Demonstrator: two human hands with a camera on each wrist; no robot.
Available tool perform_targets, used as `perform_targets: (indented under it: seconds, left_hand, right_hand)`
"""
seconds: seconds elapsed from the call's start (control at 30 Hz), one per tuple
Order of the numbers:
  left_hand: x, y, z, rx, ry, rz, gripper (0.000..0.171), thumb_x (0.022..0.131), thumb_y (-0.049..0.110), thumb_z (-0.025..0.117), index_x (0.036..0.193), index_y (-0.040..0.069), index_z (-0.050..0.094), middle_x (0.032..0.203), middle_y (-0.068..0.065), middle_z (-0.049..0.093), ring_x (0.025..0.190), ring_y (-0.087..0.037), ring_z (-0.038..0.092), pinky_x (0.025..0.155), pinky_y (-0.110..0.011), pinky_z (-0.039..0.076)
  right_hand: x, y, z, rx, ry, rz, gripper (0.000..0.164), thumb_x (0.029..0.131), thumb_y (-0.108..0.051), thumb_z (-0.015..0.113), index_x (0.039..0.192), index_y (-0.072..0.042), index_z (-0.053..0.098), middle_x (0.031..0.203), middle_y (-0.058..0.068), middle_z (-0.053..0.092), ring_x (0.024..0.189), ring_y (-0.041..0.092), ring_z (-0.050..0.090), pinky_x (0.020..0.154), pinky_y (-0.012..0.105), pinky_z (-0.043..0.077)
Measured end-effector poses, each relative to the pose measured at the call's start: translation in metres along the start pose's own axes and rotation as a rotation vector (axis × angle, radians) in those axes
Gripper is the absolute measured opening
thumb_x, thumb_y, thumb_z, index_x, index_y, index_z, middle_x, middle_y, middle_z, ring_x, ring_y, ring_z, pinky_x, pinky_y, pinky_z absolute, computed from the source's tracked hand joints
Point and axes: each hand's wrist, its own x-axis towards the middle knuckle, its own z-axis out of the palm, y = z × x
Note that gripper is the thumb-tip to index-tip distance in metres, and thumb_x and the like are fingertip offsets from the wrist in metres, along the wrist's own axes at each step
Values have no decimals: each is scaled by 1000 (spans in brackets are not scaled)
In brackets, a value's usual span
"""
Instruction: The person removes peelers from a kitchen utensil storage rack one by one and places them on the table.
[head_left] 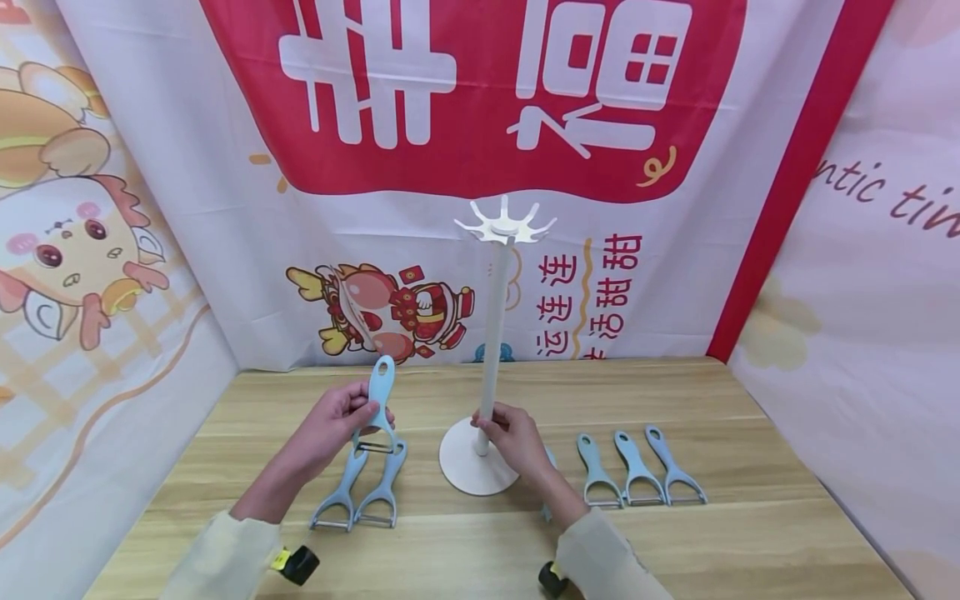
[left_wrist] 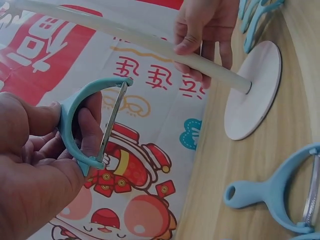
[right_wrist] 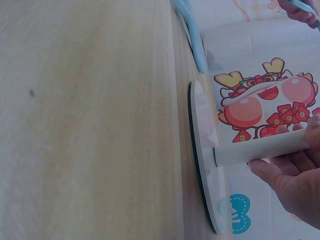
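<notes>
My left hand (head_left: pixel 330 429) pinches a light blue Y-shaped peeler (head_left: pixel 381 382) by its handle, thumb in front. The handle's holed end points up and the blade end down; the left wrist view shows the metal blade (left_wrist: pixel 113 122) clearly. My right hand (head_left: pixel 516 439) grips the lower pole (head_left: pixel 492 333) of a white stand, just above its round base (head_left: pixel 465 462). The base rests on the table. At the stand's top, several hooks (head_left: pixel 504 225) spread outward and hold nothing. Below my left hand lie two more peelers, one left (head_left: pixel 342 492) and one right (head_left: pixel 386 483).
On the right of the wooden table (head_left: pixel 480 558) lie three peelers (head_left: pixel 592 462) in a row, blades toward me. Another peeler (head_left: pixel 550 458) is partly hidden by my right forearm. Printed cloth (head_left: pixel 420 225) hangs behind the table and at both sides.
</notes>
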Motion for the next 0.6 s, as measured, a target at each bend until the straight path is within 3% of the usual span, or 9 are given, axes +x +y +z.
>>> perform_targets:
  seconds: [0.37, 0.6]
  left_hand:
    - [-11, -20, -7, 13, 7, -89, 26, 107, 14, 44, 121, -7, 51, 104, -11, 72, 97, -13, 69, 91, -31, 58]
    - [-18, -30, -17, 17, 17, -118, 27, 107, 13, 42, 122, -8, 50, 105, -9, 72, 100, -15, 70, 97, -38, 57]
  right_hand:
    - [-1, -1, 0, 11, -5, 3, 15, 101, -15, 58, 109, -12, 71, 111, 6, 73, 111, 22, 67, 102, 46, 54]
    - [-1, -1, -1, 15, 0, 2, 16, 100, -14, 59, 110, -11, 71, 111, 7, 73, 112, 24, 67, 102, 46, 54]
